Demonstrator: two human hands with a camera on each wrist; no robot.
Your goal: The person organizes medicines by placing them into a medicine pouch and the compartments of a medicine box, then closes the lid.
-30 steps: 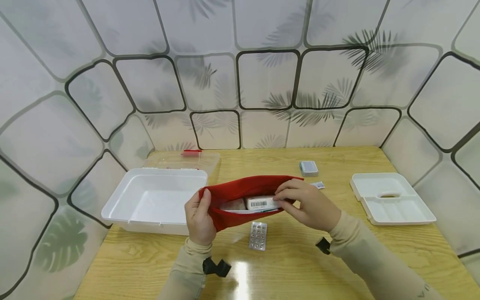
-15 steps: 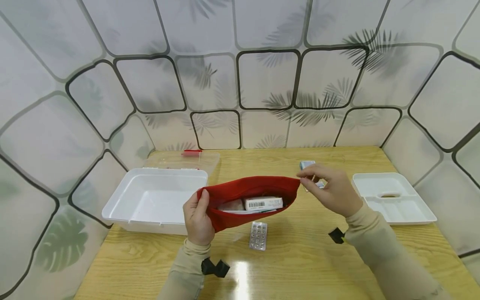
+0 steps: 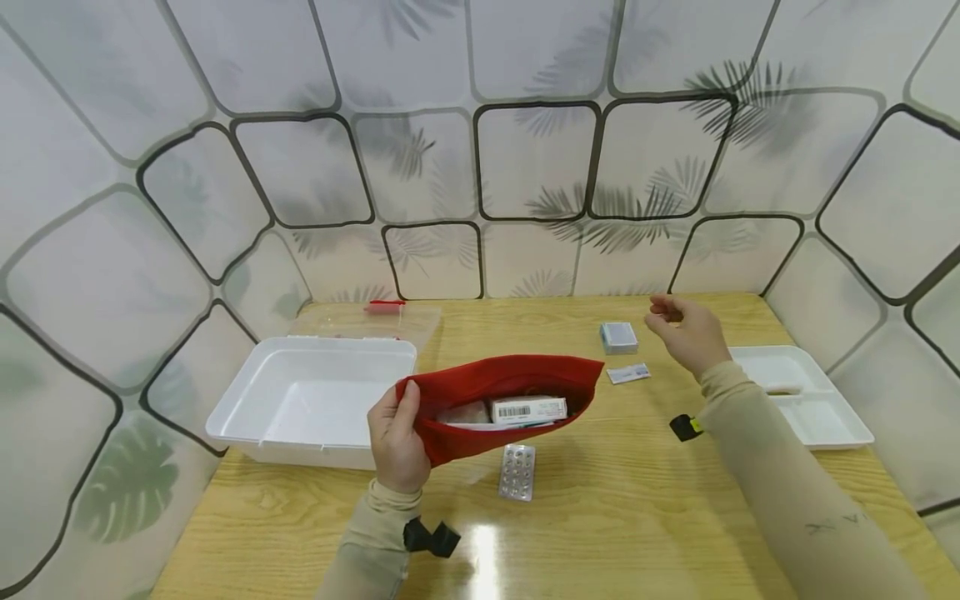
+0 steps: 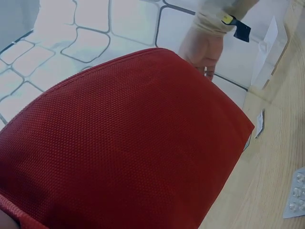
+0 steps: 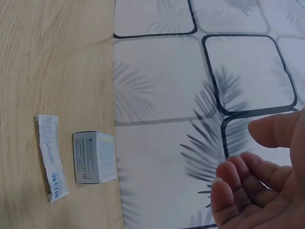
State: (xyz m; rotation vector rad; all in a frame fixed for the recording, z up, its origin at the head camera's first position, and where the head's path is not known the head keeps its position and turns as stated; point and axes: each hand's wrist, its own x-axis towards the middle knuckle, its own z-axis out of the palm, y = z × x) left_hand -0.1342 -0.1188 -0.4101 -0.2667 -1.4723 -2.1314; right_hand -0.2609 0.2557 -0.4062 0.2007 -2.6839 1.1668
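Note:
My left hand (image 3: 401, 442) grips the left end of a red fabric pouch (image 3: 457, 446), thumb over its rim. The pouch's mouth gapes, and inside lie a white box with a barcode (image 3: 528, 409) and other packets that are partly hidden. Red cloth fills most of the left wrist view. Away to the right, my right hand (image 3: 688, 335) hovers above the table with loosely bent fingers and nothing in them. Nearest to it are a small box (image 3: 618, 337) and a flat paper sachet (image 3: 628, 373); the right wrist view shows both on the wood.
A blister pack (image 3: 517, 472) lies on the table below the pouch. To the left stands a white bin (image 3: 315, 400), its clear lid (image 3: 330, 318) folded back behind it. A white divided tray (image 3: 817, 417) sits at the right, partly behind my right forearm.
My right hand has left the white box in the pouch, passed the pouch's right corner and moved right and away. My left hand keeps the pouch in nearly the same place.

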